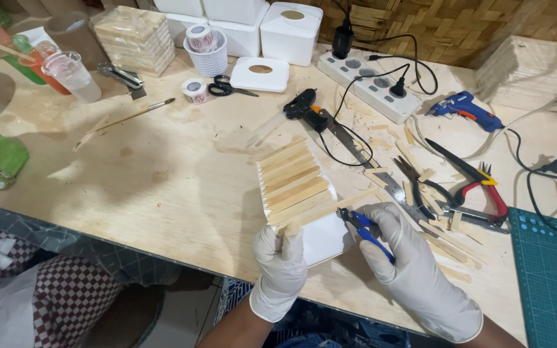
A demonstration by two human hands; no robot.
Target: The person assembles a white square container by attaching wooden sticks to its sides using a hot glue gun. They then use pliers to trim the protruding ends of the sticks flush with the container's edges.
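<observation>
Your left hand (280,267), gloved in white, holds the white box (325,241) clad in wooden sticks (291,180) from its near end, fingers wrapped over the lowest sticks and closed firmly on it. The box rests tilted on the worktop (162,187), just in front of you. Your right hand (414,264) is closed around the blue-handled cutters (363,227), whose tips sit right at the end of a stick that juts past the box's side; whether the blades have bitten yet, I cannot tell.

Watch the cutter tips: they lie very near your left fingertips, and a slip off the stick could nick the glove. A hard squeeze may split the stick along its grain or lever it loose from the box. The cut-off end could fly, as loose offcuts (446,241) already litter the worktop beside the red-handled pliers (485,193). The black glue gun (304,106) and its cord lie just beyond the box, so pushing it forward could snag them.
</observation>
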